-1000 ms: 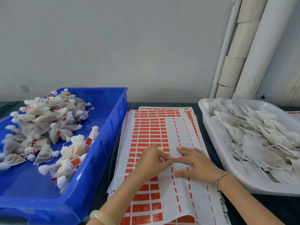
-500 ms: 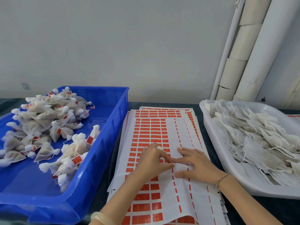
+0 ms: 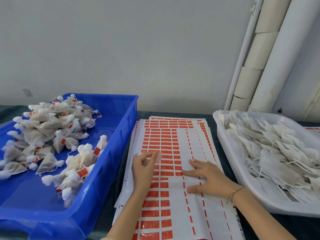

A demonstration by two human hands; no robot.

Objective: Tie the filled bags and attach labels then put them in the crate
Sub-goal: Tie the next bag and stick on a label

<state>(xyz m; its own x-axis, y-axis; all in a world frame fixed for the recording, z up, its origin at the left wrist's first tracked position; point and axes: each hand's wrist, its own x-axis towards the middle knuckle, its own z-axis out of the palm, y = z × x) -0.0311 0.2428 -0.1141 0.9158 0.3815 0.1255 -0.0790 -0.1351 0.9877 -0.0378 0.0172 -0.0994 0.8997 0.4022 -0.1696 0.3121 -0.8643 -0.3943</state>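
Left hand had drawn leftward, apart from the right hand, since the earlier frame. Its curled fingers pinched a pale scrap, too blurred to identify, above the label sheet. Right hand lay flat on that sheet, fingers spread. Tied, labelled bags lay heaped in the blue crate at left, and untied bags filled the white tray at right.

You face a plain, pale grey painted wall under soft, even light, with a small grey rectangular wall plate low on its left, tall white and cream round pipes slanting up the right corner, and a dark teal tabletop below.
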